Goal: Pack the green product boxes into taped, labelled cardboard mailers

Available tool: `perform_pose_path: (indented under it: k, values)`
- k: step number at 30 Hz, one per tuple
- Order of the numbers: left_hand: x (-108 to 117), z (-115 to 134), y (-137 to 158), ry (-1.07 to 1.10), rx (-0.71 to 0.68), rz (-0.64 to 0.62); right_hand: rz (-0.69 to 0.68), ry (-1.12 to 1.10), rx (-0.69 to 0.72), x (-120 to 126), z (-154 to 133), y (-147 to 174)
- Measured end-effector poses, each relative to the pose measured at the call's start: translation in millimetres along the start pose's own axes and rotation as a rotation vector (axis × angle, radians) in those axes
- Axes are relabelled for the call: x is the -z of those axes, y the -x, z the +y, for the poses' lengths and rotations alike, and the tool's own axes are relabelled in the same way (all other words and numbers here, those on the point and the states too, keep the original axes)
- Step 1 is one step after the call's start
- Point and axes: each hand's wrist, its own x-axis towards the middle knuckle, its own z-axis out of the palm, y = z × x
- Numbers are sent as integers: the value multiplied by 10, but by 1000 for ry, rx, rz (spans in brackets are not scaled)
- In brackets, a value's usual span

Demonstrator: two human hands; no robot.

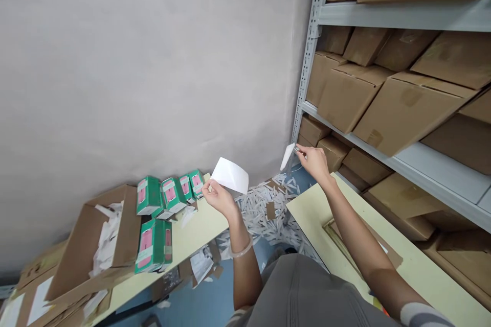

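Note:
My left hand [218, 196] pinches a white paper sheet [231, 176] by its lower left edge, with the sheet curling slightly above the gap between two tables. Off to the right, my right hand [315, 161] is closed at the fingertips on a small white paper strip [287, 157], held apart from the sheet. Green and pink boxes [148, 243] stand on the left table [203, 225], near my left hand. Below my right forearm lies a pale yellow tabletop [312, 209] with a piece of cardboard on it.
Several loose white paper strips [259, 217] litter the blue floor [192, 299]. An opened carton [128, 230] with white paper inside sits on the left table. Metal shelving [406, 14] full of brown cartons [410, 107] rises at right. A grey wall [153, 61] stands ahead.

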Motion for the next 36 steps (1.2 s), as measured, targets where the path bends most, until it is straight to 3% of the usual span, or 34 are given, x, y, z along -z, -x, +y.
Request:
perform_pose_path:
  k: [5, 9, 14, 17, 21, 26, 29, 33, 36]
  values:
    - [90, 4, -86, -41, -21, 20, -14, -28, 7, -73, -133, 33]
    - [33, -6, -76, -32, 3, -7, 23, -114, -13, -40, -185, 140]
    - [-229, 25, 168, -35, 54, -123, -42, -546, -15, 93, -385, 501]
    - [-450, 99, 524, -18, 107, -334, -44, -739, -55, 213, -494, 702]
    - [-674, 226, 1119, -12, 112, -717, 18, -938, -143, 402, -466, 868]
    - [-822, 379, 1629, 45, -119, -1263, 237, -1043, -290, 648, -216, 1059]
    - [-905, 433, 1808, 16, -276, -1525, 370, -1035, -390, 792, -32, 1191]
    - [-1029, 437, 2048, 63, -438, -1729, 552, -997, -456, 970, 220, 1385]
    - [-1136, 417, 2218, 72, -440, -1708, 701, -954, -525, 1105, 390, 1564]
